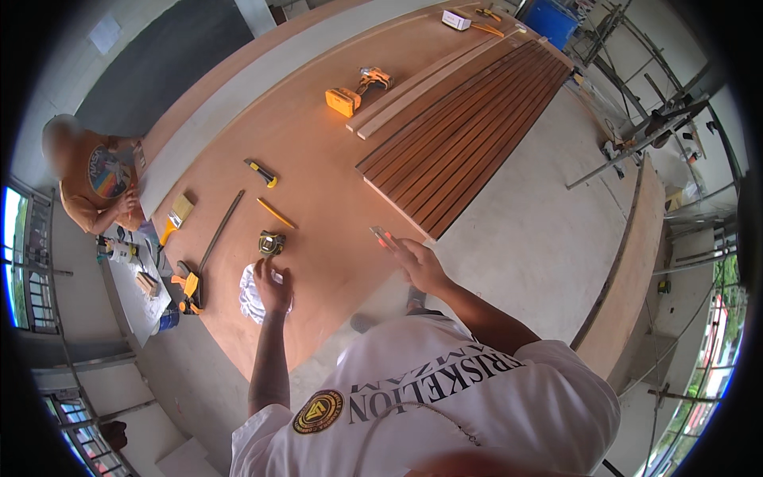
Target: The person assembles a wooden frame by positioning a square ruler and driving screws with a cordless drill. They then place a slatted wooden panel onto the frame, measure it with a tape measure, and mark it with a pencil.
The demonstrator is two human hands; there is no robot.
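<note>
My left hand [274, 290] hovers over or rests on a bunched white cloth [251, 296] on the wooden table. Its fingers are apart and point toward a black-and-yellow tape measure [272, 242] just beyond them. My right hand [417, 265] grips a small tool with a silver end and an orange-red part [384, 237], near the close end of a slatted brown wood panel [461, 143]. What kind of tool it is, I cannot make out. Past the tape measure lie a yellow pencil [276, 213] and a black-and-yellow utility knife [261, 172].
An orange bar clamp [189, 286] and a paintbrush [176, 216] lie along the table's left edge. Farther back are an orange cordless drill [362, 91] and wood strips [429, 83]. A co-worker [99, 175] stands at the far left. Metal scaffolding [636, 135] rises at the right.
</note>
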